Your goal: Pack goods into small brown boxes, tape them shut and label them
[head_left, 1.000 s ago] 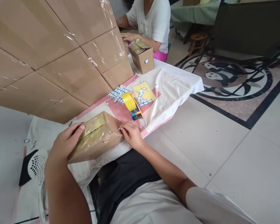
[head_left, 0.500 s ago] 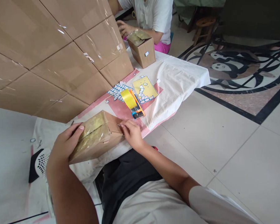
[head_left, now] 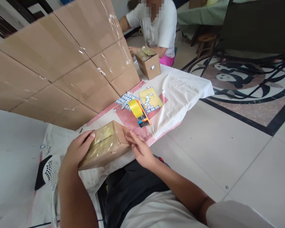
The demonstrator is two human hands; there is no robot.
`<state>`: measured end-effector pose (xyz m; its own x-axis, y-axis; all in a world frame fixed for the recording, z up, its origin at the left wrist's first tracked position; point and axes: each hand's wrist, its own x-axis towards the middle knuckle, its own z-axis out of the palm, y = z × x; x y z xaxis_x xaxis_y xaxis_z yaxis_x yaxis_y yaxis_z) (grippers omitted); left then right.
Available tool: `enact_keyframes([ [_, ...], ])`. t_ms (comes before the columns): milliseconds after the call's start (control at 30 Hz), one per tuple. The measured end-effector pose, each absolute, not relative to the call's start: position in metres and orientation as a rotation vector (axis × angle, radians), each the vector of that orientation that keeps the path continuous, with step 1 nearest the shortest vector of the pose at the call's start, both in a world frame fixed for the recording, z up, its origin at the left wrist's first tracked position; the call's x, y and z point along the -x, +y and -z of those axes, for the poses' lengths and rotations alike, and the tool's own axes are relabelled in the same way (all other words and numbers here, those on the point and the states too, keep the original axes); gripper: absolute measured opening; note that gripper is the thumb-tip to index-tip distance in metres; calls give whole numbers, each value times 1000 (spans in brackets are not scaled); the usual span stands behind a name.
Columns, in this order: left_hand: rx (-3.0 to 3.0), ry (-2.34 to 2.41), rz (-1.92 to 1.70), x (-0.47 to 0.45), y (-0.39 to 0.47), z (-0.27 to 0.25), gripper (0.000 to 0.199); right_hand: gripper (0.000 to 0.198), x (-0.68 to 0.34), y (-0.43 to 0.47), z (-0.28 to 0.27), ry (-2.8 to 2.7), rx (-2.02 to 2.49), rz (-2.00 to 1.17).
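Observation:
A small cardboard box (head_left: 104, 144) with shiny yellowish tape over its top flaps sits tilted at the near edge of the cloth-covered table. My left hand (head_left: 79, 147) grips its left end, thumb on the taped top. Against the box's right end lie the outstretched fingers of my right hand (head_left: 141, 150); whatever is under them is hidden. Just beyond the box stands an orange tape dispenser (head_left: 144, 118) with a yellow tape roll (head_left: 136, 108). Behind it are a yellow sheet (head_left: 154, 96) with some white labels and a sheet of blue-edged white labels (head_left: 127, 100).
A tall stack of cardboard boxes (head_left: 78, 69) fills the left of the table. Across from me a person in a white shirt (head_left: 166, 28) sits by another taped box (head_left: 149, 65) bearing a small label. A white perforated object (head_left: 51, 169) lies at left.
My right hand has gone from pinching a small white piece at the box's end to laying its fingers flat there. The view has shifted, showing more of the scene's top.

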<state>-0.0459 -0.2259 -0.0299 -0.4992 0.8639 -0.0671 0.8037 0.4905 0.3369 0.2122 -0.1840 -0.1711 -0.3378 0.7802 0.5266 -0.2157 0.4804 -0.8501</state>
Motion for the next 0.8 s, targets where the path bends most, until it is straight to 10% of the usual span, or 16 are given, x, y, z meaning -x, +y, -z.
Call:
enact_keyframes([
  [200,-1546,2434,-501,56,-224,39,52,75,-226,-197,175,-1655,595,-1179],
  [400,-1509,2220,-643,53,-227,32,52,147,-220,-151,148,-2090,395,-1213],
  [667,-975,1717,-1811,101,-263,41,53,130,-285,-157,133,-2014,381,-1225],
  [800,-747,1811,-1793,125,-280,99,55,116,-377,-162,131,-1898,677,-989],
])
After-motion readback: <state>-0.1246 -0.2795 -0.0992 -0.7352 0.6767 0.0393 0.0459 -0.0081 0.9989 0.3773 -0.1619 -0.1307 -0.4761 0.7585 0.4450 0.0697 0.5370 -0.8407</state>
